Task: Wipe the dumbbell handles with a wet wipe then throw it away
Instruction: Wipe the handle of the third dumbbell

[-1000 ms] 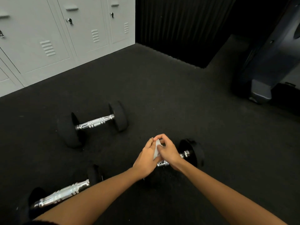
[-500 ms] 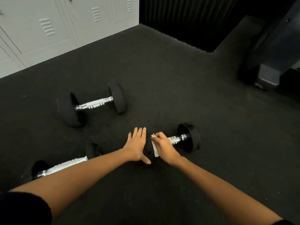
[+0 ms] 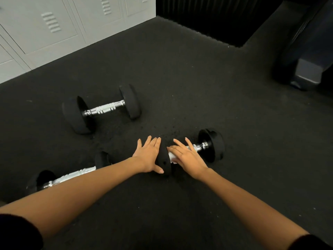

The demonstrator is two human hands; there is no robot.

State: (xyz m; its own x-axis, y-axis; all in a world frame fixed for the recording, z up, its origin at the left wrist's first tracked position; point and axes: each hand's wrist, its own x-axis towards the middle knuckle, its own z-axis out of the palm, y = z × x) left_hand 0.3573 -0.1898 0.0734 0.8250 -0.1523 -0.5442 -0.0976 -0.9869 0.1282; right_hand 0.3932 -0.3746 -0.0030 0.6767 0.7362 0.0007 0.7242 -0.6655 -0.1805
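Three black dumbbells with chrome handles lie on the dark floor. The nearest one (image 3: 211, 145) is under my hands. My left hand (image 3: 148, 156) lies flat with straight fingers against its left weight head. My right hand (image 3: 187, 156) presses a white wet wipe (image 3: 172, 156) onto the chrome handle with fingers extended; only a small patch of wipe shows beneath the palm. A second dumbbell (image 3: 101, 110) lies farther back on the left. The third (image 3: 70, 175) lies at the near left, partly hidden by my left forearm.
Grey metal lockers (image 3: 54, 29) line the far left wall. A dark ribbed wall (image 3: 207, 15) closes the back. A dark machine base with a grey foot (image 3: 306, 73) stands at the far right. Black rubber flooring (image 3: 198, 78) spreads all around.
Both hands first held the wipe together above the handle. The left hand then went flat to the left weight head, and the right hand spread out, pressing the wipe on the handle.
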